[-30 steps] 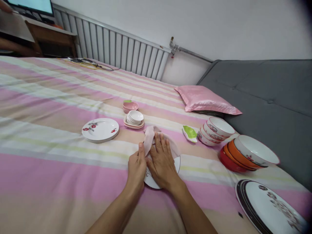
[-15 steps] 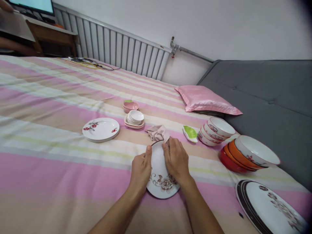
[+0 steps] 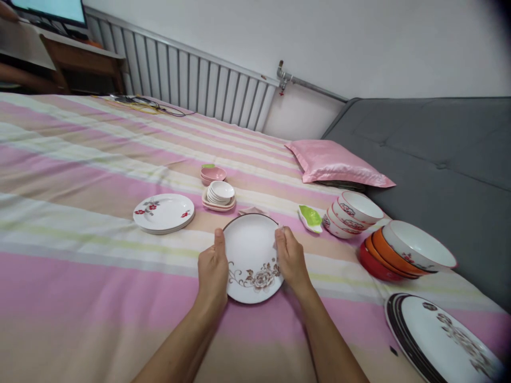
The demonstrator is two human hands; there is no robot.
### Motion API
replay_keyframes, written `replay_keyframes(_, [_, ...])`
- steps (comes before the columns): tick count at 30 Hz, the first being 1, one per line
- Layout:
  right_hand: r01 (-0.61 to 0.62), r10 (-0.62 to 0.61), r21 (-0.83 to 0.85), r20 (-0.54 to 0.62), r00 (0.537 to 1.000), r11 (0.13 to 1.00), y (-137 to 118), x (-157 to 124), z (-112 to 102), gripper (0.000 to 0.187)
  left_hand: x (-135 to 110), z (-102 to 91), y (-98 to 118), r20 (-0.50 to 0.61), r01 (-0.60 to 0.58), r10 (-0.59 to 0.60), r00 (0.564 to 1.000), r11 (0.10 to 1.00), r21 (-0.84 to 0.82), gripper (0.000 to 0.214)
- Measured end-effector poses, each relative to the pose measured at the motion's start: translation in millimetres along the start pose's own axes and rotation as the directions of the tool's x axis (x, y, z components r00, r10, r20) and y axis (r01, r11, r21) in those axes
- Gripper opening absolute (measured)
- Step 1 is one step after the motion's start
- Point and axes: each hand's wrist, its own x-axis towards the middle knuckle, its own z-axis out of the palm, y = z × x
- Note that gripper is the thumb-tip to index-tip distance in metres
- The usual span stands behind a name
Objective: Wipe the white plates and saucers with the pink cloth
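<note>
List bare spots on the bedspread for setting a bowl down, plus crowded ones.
Bare: bedspread left of the left hand, nearer than the flowered plates; also between the right hand and the dark-rimmed plate stack. Crowded: just beyond the held plate, with cloth and small white dishes; right side, where pink-rimmed bowls and the larger bowl stack stand close.

Soft light; upper-right corner dark; left edge perhaps blurred.

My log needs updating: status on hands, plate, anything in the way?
Left hand and right hand gripping floral plate at opposite sides. Plate's middle uncovered. Cloth just beyond plate, partly hidden.
</note>
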Motion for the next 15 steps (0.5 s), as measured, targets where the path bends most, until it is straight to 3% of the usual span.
replay_keyframes(15, [-0.105, 0.07, 0.255, 0.144, 0.987, 0.961, -10, -9, 9, 0.024, 4, -1.0, 10, -0.293, 0.017, -0.103, 0.95, 0.96, -0.281, 0.069])
